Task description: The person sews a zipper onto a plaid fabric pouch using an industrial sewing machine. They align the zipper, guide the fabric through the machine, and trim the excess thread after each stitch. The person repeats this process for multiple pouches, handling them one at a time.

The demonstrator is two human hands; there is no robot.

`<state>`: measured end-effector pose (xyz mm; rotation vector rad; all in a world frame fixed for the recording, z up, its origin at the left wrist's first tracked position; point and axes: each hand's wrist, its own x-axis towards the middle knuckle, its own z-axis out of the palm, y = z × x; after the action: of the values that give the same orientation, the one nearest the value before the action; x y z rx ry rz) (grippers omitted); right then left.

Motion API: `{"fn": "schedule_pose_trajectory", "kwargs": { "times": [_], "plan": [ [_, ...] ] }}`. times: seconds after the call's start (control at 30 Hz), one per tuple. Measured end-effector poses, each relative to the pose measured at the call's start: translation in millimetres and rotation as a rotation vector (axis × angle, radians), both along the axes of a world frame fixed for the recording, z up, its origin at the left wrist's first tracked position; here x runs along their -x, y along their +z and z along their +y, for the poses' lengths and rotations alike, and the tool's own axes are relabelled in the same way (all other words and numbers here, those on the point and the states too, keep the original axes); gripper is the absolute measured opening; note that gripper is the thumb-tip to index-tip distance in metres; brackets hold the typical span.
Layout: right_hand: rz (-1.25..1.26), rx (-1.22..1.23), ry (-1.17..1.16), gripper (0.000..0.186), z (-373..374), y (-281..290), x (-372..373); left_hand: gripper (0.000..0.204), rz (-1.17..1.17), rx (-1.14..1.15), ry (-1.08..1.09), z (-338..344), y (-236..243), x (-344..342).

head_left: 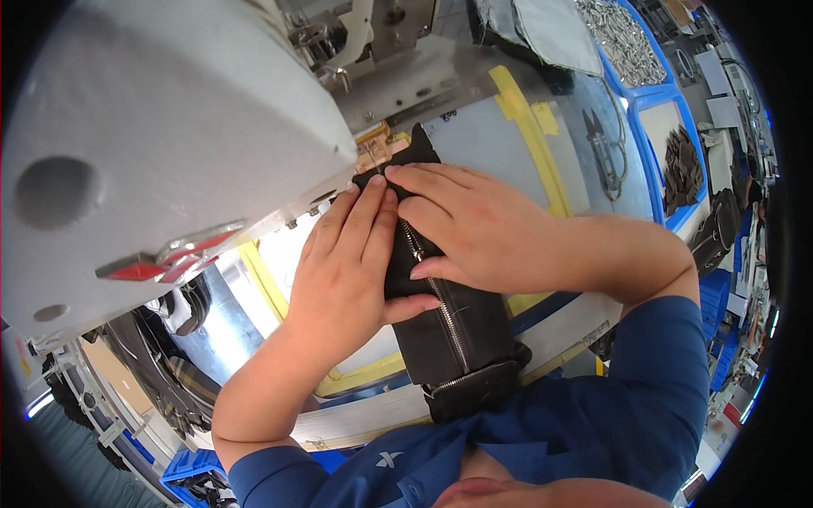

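A long black fabric piece (457, 313) with a metal zipper (449, 317) along its middle lies on the sewing machine bed. A second zipper crosses its near end, next to my shirt. My left hand (347, 254) rests flat on its left side, fingers stretched out toward the machine's needle area and thumb out toward the zipper. Over the right side, my right hand (474, 224) presses down with fingers extended and thumb close to the zipper. Both sets of fingertips meet near the far end, beside a small copper-coloured guide (373, 151). The needle itself is hidden.
The white sewing machine head (186, 110) fills the upper left, close to my left hand. Yellow tape (529, 135) marks the bed. At right lie thread snips (603, 152) and blue trays (659, 93) with metal parts and dark pieces. Dark bags (152, 364) hang at lower left.
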<state>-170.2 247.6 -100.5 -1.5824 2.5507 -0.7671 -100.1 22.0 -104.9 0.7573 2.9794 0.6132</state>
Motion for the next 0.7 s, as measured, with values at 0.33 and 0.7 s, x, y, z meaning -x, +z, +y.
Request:
{"fn": "schedule_pose_trajectory", "kwargs": {
  "times": [0.33,0.7],
  "plan": [
    [0.033,0.052,0.012,0.062,3,-4,1,0.115,0.004,0.007,-0.011,0,0,1],
    [-0.313,-0.247,0.068,0.036,41,114,12,0.108,0.125,-0.062,-0.067,2,-11,7]
  ]
}}
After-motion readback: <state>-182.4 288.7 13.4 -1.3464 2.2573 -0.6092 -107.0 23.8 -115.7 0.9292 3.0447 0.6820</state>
